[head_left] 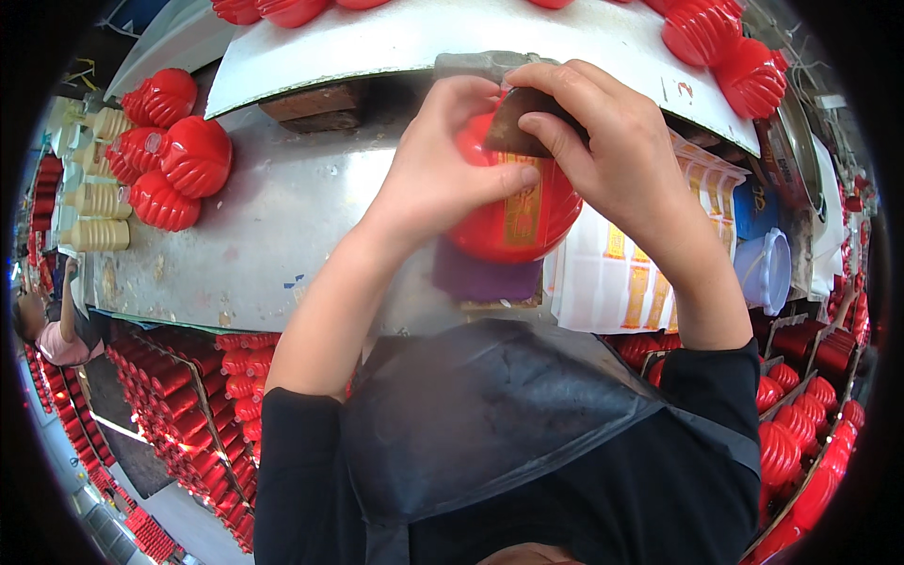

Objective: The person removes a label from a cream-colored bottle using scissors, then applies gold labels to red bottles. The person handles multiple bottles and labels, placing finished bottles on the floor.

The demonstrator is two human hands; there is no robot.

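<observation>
A round red plastic lantern with a gold label strip (513, 212) is held over a purple cloth pad (485, 280) on the grey metal bench (273, 235). It is gripped by the left hand (443, 165), closed around its side. A dark brown pad (516, 122) is pinched against its top by the right hand (603, 141). Sheets of gold-and-white labels (621, 273) lie just beside it; ribbed red lantern shells (174, 160) sit well apart at the left.

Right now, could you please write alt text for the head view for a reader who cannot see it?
Seen from above, the left hand steadies a red lantern-shaped piece bearing a gold label on a grey workbench, while the right hand presses a dark brown pad against its top. Sheets of gold labels lie to its right, and more red pieces sit at the left.
</observation>
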